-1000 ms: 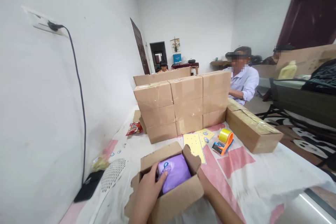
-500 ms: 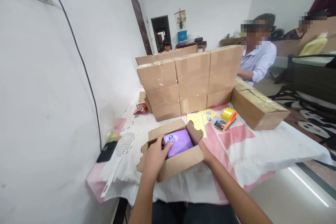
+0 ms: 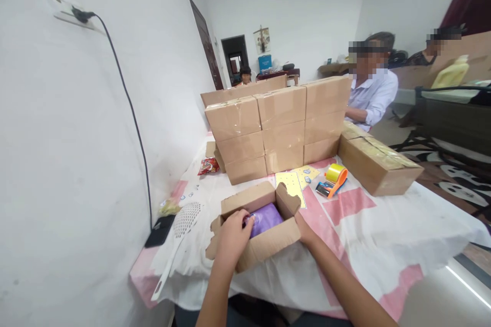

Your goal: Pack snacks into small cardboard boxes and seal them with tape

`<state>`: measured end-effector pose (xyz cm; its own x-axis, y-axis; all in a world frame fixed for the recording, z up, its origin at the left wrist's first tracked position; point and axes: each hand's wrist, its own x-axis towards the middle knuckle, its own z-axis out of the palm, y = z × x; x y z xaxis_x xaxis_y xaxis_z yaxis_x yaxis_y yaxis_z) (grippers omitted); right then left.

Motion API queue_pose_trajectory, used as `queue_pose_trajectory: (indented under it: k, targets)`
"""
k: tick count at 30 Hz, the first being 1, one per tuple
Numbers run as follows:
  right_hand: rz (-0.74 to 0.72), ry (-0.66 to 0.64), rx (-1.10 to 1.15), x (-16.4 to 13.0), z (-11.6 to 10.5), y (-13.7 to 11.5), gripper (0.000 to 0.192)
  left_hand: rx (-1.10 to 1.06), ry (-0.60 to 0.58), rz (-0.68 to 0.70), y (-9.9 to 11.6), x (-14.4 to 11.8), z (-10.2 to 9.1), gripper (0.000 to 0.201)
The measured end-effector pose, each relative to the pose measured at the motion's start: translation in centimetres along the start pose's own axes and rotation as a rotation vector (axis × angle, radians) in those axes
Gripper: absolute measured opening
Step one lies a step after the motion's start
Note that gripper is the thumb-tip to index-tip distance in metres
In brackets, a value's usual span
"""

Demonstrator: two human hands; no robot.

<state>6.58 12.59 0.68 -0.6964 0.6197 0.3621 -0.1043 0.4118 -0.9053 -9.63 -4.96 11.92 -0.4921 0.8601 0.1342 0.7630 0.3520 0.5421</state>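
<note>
- A head-worn camera looks down at a worktop covered with a white and pink cloth, set against a white wall.
- A small open cardboard box sits near the front edge of the worktop, its flaps standing up.
- A purple packet lies inside the box.
- The left hand reaches in over the box's left wall, fingers curled loosely, fingertips touching the left end of the packet; whether it grips the packet cannot be told.
- The right hand rests against the box's right outer side; its fingers are hidden behind the cardboard, so how far open it is cannot be told.
- Behind the box stands a wall of sealed cartons, three high.
- A long carton lies to the right of the stack.
- An orange tape dispenser with yellow tape lies between the open box and the long carton, beside yellow sheets.
- A white perforated paddle lies left of the box.
- A person in a pale shirt sits beyond the cartons.
</note>
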Motion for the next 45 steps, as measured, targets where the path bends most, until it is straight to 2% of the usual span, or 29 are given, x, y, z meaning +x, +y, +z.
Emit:
queue_pose_trajectory:
  k: [6,13,16,18,19,21,22,25,27,31,33,37,39,42,45]
  targets:
    - [-0.023,-0.017,-0.058,0.2,0.1,0.6,0.099,0.140,0.238,0.049,-0.4,-0.6,0.6,0.026]
    - [-0.076,0.001,-0.033,-0.2,-0.2,0.6,0.107,0.190,0.637,-0.023,-0.3,-1.4,0.5,0.017]
    - [-0.110,0.004,-0.042,-0.5,-0.2,1.2,0.108,0.021,0.846,-0.091,-1.1,-2.5,0.6,0.020]
    - [-0.135,0.027,-0.054,-0.7,-0.3,1.7,0.111,-0.221,0.967,-0.159,-2.1,-3.3,1.3,0.033]
    - [-0.149,0.036,-0.063,-0.8,-0.3,1.8,0.111,-0.356,0.975,-0.185,-2.7,-3.6,1.9,0.042]
    - [-0.176,0.048,-0.085,-0.9,-0.5,1.9,0.107,-0.556,0.873,-0.175,-3.8,-4.0,3.3,0.060]
    - [-0.182,0.047,-0.096,-1.0,-0.7,1.9,0.103,-0.592,0.792,-0.122,-4.3,-4.1,4.1,0.068]
    - [-0.185,0.036,-0.108,-1.0,-1.0,1.2,0.094,-0.486,0.602,0.148,-5.5,-4.2,5.2,0.092]
    - [-0.182,0.036,-0.102,-0.9,-1.2,0.6,0.091,-0.371,0.529,0.261,-6.2,-4.2,4.9,0.099]
    - [-0.149,-0.005,-0.102,-0.3,-1.7,-1.0,0.089,-0.220,0.368,0.327,-7.9,-4.6,2.9,0.103]
    - [-0.112,-0.085,-0.069,0.5,-2.2,-2.0,0.090,-0.186,0.334,0.338,-8.5,-4.9,2.2,0.101]
    - [-0.010,-0.287,-0.016,2.4,-3.8,-4.1,0.081,-0.190,0.356,0.336,-9.0,-5.3,2.0,0.093]
    - [-0.015,-0.314,-0.053,3.0,-4.3,-4.7,0.077,-0.228,0.385,0.324,-9.1,-5.2,2.3,0.095]
    - [-0.048,-0.287,-0.084,3.2,-4.7,-4.8,0.070,-0.380,0.445,0.245,-9.6,-4.7,3.1,0.116]
    - [-0.051,-0.279,-0.072,3.2,-4.6,-4.1,0.067,-0.587,0.361,0.185,-10.1,-3.5,4.3,0.143]
